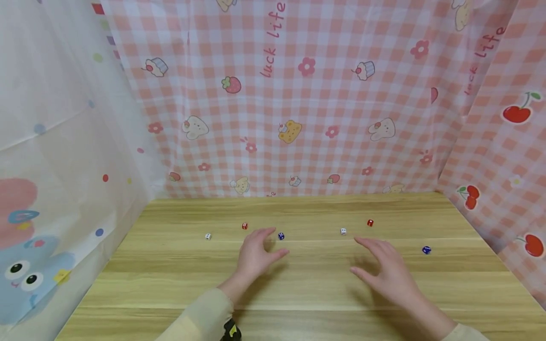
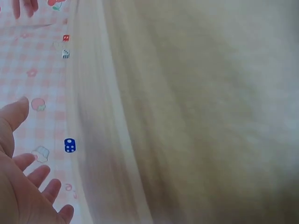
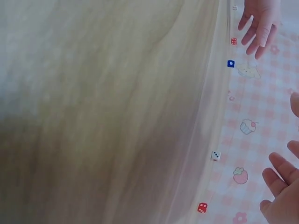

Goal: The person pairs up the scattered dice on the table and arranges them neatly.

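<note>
Above the wooden table, my left hand (image 1: 254, 254) has its thumb and fingers spread apart and holds nothing. A blue die (image 1: 281, 236) lies just beyond its fingertips; the left wrist view shows that blue die (image 2: 69, 145) beside the fingers. Farther left are a red die (image 1: 245, 226) and a white die (image 1: 208, 236). My right hand (image 1: 390, 274) is also spread, with nothing between thumb and fingers. Nearest its fingertips sits a white die (image 1: 343, 231), with a red die (image 1: 370, 222) behind. Another blue die (image 1: 426, 250) lies to the right of that hand.
The wood-grain table (image 1: 315, 289) ends at a pink checked cloth (image 1: 324, 109) hanging behind it. A pale cloth (image 1: 106, 208) hangs along the left side, and a cherry-patterned cloth (image 1: 490, 156) along the right. Something black and yellow (image 1: 232, 330) shows by the left sleeve.
</note>
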`<state>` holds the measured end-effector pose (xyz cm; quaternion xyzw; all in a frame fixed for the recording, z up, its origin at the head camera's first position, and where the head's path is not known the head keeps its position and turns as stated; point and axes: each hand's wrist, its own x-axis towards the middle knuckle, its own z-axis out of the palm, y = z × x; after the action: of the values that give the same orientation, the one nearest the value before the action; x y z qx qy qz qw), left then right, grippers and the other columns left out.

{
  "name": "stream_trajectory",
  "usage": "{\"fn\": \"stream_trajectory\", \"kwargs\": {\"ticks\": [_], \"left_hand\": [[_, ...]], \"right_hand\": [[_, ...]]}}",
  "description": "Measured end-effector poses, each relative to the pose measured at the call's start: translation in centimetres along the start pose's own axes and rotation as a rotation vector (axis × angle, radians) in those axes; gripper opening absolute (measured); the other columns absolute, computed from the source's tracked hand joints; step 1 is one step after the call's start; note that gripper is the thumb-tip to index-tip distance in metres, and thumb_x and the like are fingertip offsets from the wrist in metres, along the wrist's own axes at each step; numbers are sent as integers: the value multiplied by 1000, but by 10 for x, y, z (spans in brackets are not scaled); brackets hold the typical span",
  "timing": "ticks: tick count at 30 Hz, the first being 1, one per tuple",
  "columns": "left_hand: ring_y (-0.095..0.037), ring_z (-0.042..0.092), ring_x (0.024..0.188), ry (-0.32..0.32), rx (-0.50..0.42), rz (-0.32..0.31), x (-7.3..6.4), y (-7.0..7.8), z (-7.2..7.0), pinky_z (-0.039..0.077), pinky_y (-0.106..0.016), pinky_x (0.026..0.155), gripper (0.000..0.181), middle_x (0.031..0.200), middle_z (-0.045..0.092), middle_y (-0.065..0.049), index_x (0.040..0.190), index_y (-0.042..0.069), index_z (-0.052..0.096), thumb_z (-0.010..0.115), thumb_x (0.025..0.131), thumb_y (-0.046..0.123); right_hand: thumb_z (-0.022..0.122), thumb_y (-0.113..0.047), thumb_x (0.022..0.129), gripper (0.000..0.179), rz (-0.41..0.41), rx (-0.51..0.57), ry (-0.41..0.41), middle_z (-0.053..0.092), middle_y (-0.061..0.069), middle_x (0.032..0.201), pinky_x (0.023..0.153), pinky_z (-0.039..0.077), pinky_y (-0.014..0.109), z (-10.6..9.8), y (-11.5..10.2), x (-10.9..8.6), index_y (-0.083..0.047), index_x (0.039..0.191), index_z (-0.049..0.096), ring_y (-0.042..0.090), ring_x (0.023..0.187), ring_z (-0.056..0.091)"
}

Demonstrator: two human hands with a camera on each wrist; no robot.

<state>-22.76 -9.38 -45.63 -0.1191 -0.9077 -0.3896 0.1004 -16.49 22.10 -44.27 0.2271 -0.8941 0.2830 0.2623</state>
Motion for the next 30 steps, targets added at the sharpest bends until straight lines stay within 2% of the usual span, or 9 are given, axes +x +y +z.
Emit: {"fn": "stream_trajectory", "kwargs": {"ticks": [4, 6, 10, 12, 16, 23, 30], "left_hand": [[-37, 54, 122, 24, -44, 6, 6, -2, 1, 40, -50, 104, 61, 129, 62, -17, 129, 2, 62, 84, 80, 29], [-37, 55, 121, 31, -53, 13, 9, -4, 3, 40, -50, 104, 59, 128, 62, -18, 128, 1, 63, 85, 79, 27], [-37, 55, 120, 26, -72, 1, 13, -6, 4, 41, -49, 103, 56, 126, 64, -17, 126, 0, 64, 85, 79, 22], [-36, 55, 120, 19, -83, -18, 16, -5, 5, 41, -48, 103, 55, 126, 64, -16, 125, 1, 65, 85, 79, 21], [-34, 55, 120, 7, -106, -50, 19, -4, 8, 42, -47, 103, 52, 125, 64, -13, 125, 3, 66, 85, 79, 20], [-33, 56, 119, 11, -147, -108, 24, -5, 13, 42, -47, 102, 47, 123, 66, -11, 122, 5, 68, 84, 80, 18], [-33, 58, 117, 8, -199, -170, 27, -10, 16, 44, -46, 100, 45, 122, 66, -13, 121, 3, 68, 83, 80, 15]], "right_hand": [[88, -12, 71, 65, 18, 39, 12, 65, 11, 123, 93, 41, 48, -3, 2, -1, -3, 130, 60, 30, 110, 56], [88, -10, 71, 65, 21, 55, 21, 65, 9, 122, 97, 40, 38, -5, 3, -2, -4, 130, 61, 28, 111, 55], [87, -6, 71, 65, 31, 95, 23, 64, 9, 122, 101, 28, 14, -8, 6, -5, -4, 130, 60, 25, 113, 53], [87, -5, 71, 65, 41, 110, 20, 64, 10, 123, 101, 22, 9, -10, 8, -7, -4, 131, 60, 24, 114, 52], [87, -8, 73, 65, 78, 122, -2, 63, 9, 124, 100, 21, 7, -14, 12, -11, -7, 133, 59, 22, 115, 51], [86, -12, 76, 64, 133, 117, -32, 63, 10, 126, 98, 28, 11, -20, 21, -16, -7, 134, 59, 20, 114, 53], [85, -8, 76, 63, 128, 148, -28, 64, 13, 124, 97, 22, 4, -26, 31, -19, -5, 133, 58, 5, 115, 49]]}}
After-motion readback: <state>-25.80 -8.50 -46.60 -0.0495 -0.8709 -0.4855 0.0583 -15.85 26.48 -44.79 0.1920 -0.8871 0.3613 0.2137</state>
